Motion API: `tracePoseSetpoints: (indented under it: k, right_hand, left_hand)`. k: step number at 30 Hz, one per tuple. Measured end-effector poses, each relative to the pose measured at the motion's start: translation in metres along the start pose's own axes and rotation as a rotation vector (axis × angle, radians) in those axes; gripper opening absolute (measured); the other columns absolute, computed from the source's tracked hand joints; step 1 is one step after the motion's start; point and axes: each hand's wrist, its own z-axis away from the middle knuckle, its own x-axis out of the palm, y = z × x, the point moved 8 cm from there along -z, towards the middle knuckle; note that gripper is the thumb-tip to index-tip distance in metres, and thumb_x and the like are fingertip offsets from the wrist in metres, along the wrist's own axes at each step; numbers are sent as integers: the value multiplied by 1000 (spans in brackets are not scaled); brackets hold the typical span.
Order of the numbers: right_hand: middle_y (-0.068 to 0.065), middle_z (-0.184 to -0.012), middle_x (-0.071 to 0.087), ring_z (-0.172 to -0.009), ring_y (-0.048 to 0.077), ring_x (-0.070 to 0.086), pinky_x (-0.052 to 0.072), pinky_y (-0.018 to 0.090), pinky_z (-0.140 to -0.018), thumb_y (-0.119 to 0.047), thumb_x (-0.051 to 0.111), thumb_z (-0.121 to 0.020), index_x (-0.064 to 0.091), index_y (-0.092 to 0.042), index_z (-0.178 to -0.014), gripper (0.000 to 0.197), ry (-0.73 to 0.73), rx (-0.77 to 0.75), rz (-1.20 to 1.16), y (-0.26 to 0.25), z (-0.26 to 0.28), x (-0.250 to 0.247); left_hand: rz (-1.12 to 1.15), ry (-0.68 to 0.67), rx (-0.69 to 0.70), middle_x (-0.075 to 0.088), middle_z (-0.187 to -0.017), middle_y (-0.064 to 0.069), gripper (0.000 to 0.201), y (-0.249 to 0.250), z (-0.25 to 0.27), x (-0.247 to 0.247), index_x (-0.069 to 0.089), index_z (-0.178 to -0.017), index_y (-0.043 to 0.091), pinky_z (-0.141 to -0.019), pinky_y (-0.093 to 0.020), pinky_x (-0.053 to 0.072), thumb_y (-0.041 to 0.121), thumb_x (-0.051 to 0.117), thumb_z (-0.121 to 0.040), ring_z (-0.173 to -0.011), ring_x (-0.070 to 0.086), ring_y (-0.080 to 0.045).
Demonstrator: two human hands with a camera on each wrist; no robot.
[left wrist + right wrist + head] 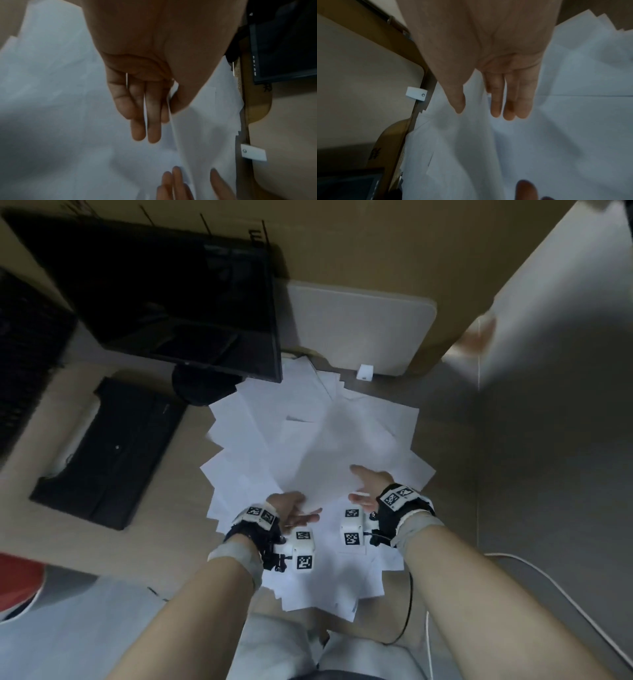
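The left hand [291, 506] pinches the top sheet [329, 450] at its near edge; the right hand [368, 487], fingers straight, is just beside.

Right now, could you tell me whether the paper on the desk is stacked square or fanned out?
Fanned out: the sheets lie in a rough circle, corners jutting all round. The left hand pinches one top sheet.

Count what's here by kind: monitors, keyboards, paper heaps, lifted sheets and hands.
Monitor: 1
Keyboard: 1
Paper heap: 1
Lifted sheet: 1
Hands: 2, left hand and right hand
Total: 6
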Motion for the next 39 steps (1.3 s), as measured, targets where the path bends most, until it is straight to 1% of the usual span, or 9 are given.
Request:
tracePoseSetpoints:
  k: [2, 4, 8, 10, 16, 21, 29, 35, 39]
  right_hand:
    - [16, -108, 64, -89, 28, 70, 56, 28, -57, -28, 70, -88, 58, -3, -123, 45, 18, -32, 120, -1, 3, 4]
    - [12, -126, 60, -114, 27, 61, 53, 29, -90, -22, 62, -92, 54, -7, -130, 42, 107, -54, 186, -4, 3, -6]
    - [13, -145, 46, -135, 26, 43, 38, 28, -105, -14, 37, -103, 44, -4, -139, 38, 318, -178, 553, -11, -18, -30]
    - [11, -149, 41, -137, 25, 40, 31, 30, -112, -13, 35, -103, 40, -3, -142, 41, 317, -205, 616, -6, -48, -40]
    - [18, -137, 45, -116, 37, 53, 46, 39, -92, -38, 72, -73, 31, -5, -142, 86, 400, -6, 502, -7, -31, -34]
    - [11, -106, 63, -92, 29, 61, 49, 33, -85, -36, 76, -75, 56, -1, -121, 61, 249, -17, 437, -4, -40, -3]
    - [17, -111, 64, -93, 28, 58, 43, 27, -76, -7, 69, -85, 60, 5, -119, 37, 177, -105, 471, -18, -31, 36]
    - [8, -91, 62, -82, 23, 55, 44, 26, -70, 2, 51, -90, 58, -3, -84, 10, 139, -255, 663, -24, -17, 72]
    - [2, -67, 47, -68, 22, 51, 40, 23, -58, -2, 51, -87, 39, -14, -61, 31, 125, -315, 786, -17, -12, 77]
  left_hand:
    - [-179, -91, -22, 76, -94, -9, 20, -6, 14, 7, 64, -97, 5, -62, -25, 36, 23, 61, -88, -103, 69, -26]
    - [-330, -112, -39, 76, -98, -2, 34, -9, 25, 2, 66, -105, 7, -54, -21, 35, 36, 66, -87, -96, 71, -18]
    - [-242, 169, 1, 66, -99, -7, 44, 18, 21, -43, 61, -102, 7, -59, -32, 46, 47, 65, -84, -82, 64, -23]
    - [-321, 291, 86, 67, -104, -13, 55, 43, -3, -63, 61, -108, 3, -77, -44, 54, 46, 68, -75, -90, 64, -30]
    - [-646, 325, 178, 43, -142, -15, 85, 79, -34, -46, 37, -145, 19, -106, -41, 38, 56, 67, -74, -126, 46, -36]
    - [-599, 220, 124, 37, -144, -20, 98, 86, -54, -34, 16, -146, 1, -109, -44, 34, 43, 72, -78, -131, 41, -38]
    - [-744, 211, 180, 53, -136, -19, 42, 90, -55, -52, 50, -133, -3, -97, -31, 44, 15, 53, -96, -125, 52, -32]
    - [-597, 297, 139, 57, -131, -19, 44, 67, -31, -101, 54, -130, -3, -78, -26, 39, 19, 57, -92, -118, 56, -33]
    - [-399, 306, 107, 67, -98, -15, 59, 27, -29, -112, 64, -109, 3, -86, -36, 54, 31, 60, -58, -87, 64, -29]
